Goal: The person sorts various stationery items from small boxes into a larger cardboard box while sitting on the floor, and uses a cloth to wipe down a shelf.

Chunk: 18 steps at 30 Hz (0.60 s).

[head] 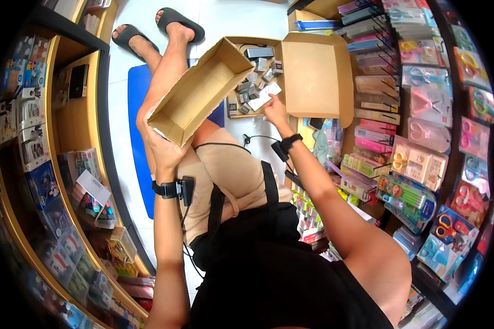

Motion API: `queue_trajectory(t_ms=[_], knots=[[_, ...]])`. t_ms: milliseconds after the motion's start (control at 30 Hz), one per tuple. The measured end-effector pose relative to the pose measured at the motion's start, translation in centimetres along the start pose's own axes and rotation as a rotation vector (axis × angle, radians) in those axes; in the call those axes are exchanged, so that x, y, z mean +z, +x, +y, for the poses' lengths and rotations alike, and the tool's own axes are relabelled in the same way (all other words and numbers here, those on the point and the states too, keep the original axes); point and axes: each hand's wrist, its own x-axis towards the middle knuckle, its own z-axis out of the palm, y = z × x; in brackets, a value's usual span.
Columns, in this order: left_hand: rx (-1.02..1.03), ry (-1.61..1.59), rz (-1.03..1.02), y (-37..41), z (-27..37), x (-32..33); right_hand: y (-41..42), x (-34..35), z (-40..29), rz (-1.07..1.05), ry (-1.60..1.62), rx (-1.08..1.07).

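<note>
My left hand (166, 144) grips the near end of a long open cardboard box (197, 96), held tilted above my legs with its bare brown inside facing me. My right hand (276, 111) reaches into a flat cardboard carton (255, 40) on the floor. One of its fingertips touches a white, flat piece (265, 97) that bears print, lying over several small grey boxes (243, 98). Whether the fingers grip this piece I cannot tell. A larger grey-blue box (259, 53) lies at the far end. The long box hides the carton's left part.
The carton's lid flap (311, 76) is folded out to the right, against hanging stationery packets (374, 82). Packaged scissors (430, 100) hang farther right. A wooden shelf (72, 123) with boxed goods stands at left. A blue mat (138, 123) lies beneath my legs.
</note>
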Motion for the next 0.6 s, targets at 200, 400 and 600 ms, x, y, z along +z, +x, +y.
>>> queue_trajectory(t_ms=[200,400,600], knots=[[0.003,0.019,0.096,0.3,-1.7,0.3,4.6,5.1,-1.1,0.027,-0.169,0.022],[0.016,0.068,0.079,0.1,-2.2,0.1,6.0,4.8,-1.2,0.049,-0.607,-0.029],[-0.019,0.072,0.036,0.3,-2.6,0.1,9.1,2.2,3.8,-0.03,-0.994,-0.027]])
